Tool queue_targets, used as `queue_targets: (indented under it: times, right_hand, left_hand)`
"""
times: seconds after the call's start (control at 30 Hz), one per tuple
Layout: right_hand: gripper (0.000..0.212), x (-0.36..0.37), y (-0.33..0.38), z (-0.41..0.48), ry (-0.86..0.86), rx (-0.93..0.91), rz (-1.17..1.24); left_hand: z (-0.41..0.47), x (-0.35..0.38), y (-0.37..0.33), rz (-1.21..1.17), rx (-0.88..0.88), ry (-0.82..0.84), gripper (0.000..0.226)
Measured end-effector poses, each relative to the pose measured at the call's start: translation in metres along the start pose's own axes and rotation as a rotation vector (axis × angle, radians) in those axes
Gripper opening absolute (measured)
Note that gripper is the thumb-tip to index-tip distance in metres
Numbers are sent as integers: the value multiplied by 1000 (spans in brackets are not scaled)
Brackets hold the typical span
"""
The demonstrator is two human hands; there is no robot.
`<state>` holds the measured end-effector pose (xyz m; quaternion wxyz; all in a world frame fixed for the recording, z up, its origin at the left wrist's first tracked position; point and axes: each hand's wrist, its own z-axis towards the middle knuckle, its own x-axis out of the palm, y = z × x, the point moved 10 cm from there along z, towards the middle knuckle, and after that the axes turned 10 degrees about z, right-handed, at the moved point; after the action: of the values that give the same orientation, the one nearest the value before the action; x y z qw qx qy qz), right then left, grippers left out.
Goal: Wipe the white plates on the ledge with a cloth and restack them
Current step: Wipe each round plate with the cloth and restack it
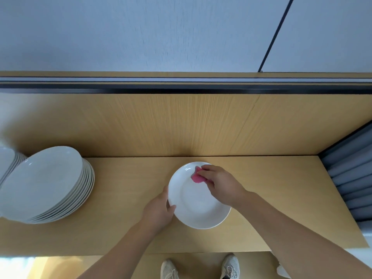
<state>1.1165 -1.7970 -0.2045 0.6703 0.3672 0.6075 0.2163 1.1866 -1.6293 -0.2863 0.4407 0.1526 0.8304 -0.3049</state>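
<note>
A single white plate point(198, 206) lies on the wooden ledge point(128, 184), right of centre. My left hand point(159, 210) grips its left rim, thumb over the edge. My right hand point(219, 183) holds a pink cloth point(196, 177) and presses it onto the plate's upper part. A tall stack of white plates point(46, 184) stands at the ledge's left end. The edge of a second stack point(8, 164) shows behind it at the frame's left border.
A wooden back panel point(181, 125) rises behind the ledge, with a dark rail above it. Grey pleated curtain point(354, 174) hangs past the ledge's right end. Below the front edge I see my two shoes point(199, 267) on the floor.
</note>
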Motion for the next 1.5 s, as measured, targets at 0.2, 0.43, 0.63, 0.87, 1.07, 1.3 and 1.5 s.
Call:
queue_targets:
  times: [0.2, 0.43, 0.63, 0.87, 1.07, 1.3, 1.5]
  right_hand:
    - [33, 28, -8, 27, -53, 30, -129]
    - [67, 85, -49, 6, 171, 298, -395]
    - [61, 96, -37, 17, 171, 256, -368]
    - [58, 120, -30, 9, 295, 145, -351]
    - [90, 138, -21, -10, 411, 17, -286]
    - [50, 132, -6, -34, 568, -53, -287]
    - [48, 125, -11, -52, 688, -126, -263]
  left_hand:
    - [-16, -1, -2, 2, 78, 75, 82]
    - [-9, 5, 9, -15, 40, 112, 95]
    - [-4, 6, 17, -33, 31, 90, 93]
    - [0, 6, 16, -21, 46, 92, 94]
    - [7, 2, 13, 154, 112, 83, 100]
    - [4, -8, 3, 258, 217, 42, 141]
    - [5, -4, 8, 299, 199, 53, 118]
